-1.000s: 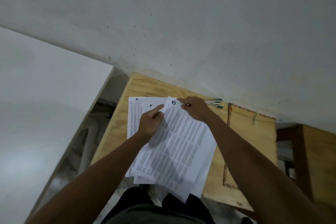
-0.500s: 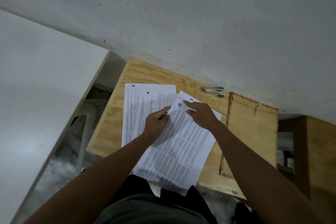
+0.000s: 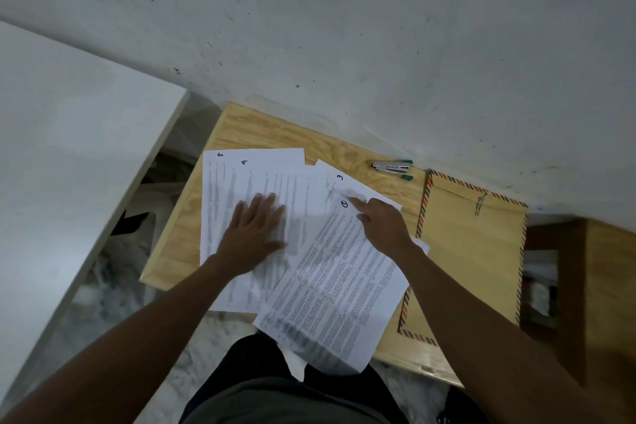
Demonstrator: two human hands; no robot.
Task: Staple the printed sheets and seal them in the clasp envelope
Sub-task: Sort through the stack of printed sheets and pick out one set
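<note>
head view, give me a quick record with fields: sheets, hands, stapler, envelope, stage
sheets: printed sheets fanned loose on the wooden table, hand-numbered, sheet 1 on top at right
left hand: left hand flat on the left sheets, fingers spread
right hand: right hand with index fingertip on sheet 1's top corner
stapler: stapler untouched by the wall
envelope: clasp envelope flat, right of the sheets
stage: not yet stapled

Printed sheets (image 3: 330, 272): thin white paper, matt, smooth. Clasp envelope (image 3: 471, 251) at right edge of table: brown kraft paper, matt, small metal clasp (image 3: 480, 202). Table (image 3: 241, 129): pale wood, visible grain, unpolished. Stapler (image 3: 392, 168) near far edge: shiny metal, green plastic ends.
</note>
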